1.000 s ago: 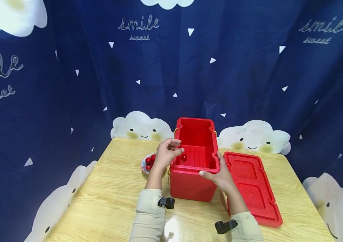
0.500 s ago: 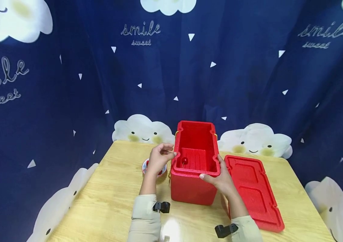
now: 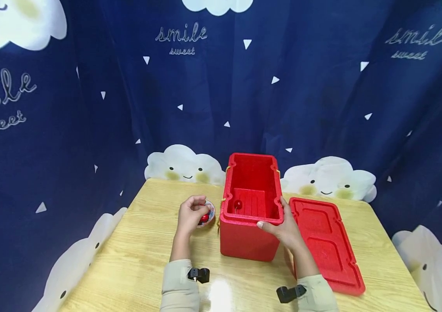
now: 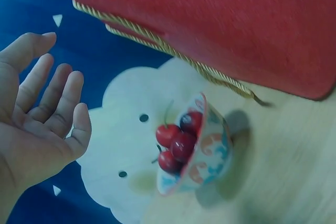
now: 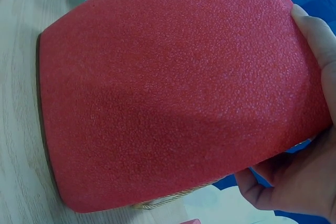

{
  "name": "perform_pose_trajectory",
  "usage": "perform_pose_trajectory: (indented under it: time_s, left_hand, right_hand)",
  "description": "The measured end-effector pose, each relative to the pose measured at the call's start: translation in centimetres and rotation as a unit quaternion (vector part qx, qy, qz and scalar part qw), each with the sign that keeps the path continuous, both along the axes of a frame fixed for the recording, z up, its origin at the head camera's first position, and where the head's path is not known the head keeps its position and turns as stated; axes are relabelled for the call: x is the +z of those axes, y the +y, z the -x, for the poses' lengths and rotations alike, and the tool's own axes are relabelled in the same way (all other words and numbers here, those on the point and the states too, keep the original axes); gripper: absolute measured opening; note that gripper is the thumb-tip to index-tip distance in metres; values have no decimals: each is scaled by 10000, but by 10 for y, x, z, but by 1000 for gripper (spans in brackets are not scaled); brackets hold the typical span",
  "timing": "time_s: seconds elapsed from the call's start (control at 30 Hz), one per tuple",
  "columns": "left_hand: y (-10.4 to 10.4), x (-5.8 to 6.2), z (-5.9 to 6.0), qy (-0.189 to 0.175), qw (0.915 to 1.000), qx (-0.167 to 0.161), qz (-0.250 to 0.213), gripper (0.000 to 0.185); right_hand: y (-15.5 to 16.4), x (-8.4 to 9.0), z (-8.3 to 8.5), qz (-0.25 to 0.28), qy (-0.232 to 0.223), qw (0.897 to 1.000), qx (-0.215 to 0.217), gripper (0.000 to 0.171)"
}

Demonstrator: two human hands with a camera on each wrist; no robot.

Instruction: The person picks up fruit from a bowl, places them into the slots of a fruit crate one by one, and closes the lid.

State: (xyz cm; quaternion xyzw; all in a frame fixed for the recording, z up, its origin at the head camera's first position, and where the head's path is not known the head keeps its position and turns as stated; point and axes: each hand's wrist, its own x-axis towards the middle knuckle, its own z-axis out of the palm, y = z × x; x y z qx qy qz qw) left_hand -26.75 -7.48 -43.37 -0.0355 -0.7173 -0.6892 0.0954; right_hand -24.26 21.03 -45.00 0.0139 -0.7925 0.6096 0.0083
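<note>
My left hand (image 3: 192, 213) hovers by a small patterned bowl (image 4: 212, 153), its fingers loosely bent and holding nothing. Several cherries (image 4: 182, 145) with stems lie in the bowl; in the head view the hand hides part of it. To the right stands a red foam box (image 3: 249, 240) without its lid, and a single cherry (image 3: 238, 204) rests on its floor near the left wall. My right hand (image 3: 285, 225) grips the box's near right corner, thumb on the front face and fingers along the right side, as the right wrist view also shows.
The red lid (image 3: 327, 242) lies on the wooden table (image 3: 135, 255) right of the box. A gold cord (image 4: 173, 51) hangs along the box's side. A dark blue curtain (image 3: 221, 86) with clouds hangs behind the table.
My left hand has moved from above the box's left rim leftward and down to the bowl. My right hand stays on the box corner. The cherry inside the box has not moved.
</note>
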Motion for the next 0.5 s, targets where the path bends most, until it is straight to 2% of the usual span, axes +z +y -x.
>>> perform_pose_trajectory:
  time_s: [0.03,0.27,0.5]
  left_hand:
    - [-2,-3,1,-42,10000,22,-12,26]
    - [-12,-51,25,-65,9994,326,57,30]
    - [-18,-74,37,-28,9991,345,246,34]
  right_hand:
    - [0,0,0,-7,-11,10000,-1,113]
    - [1,0,1,-42,-7,10000,-25,111]
    - [0,0,0,-11,-82,10000,-32,111]
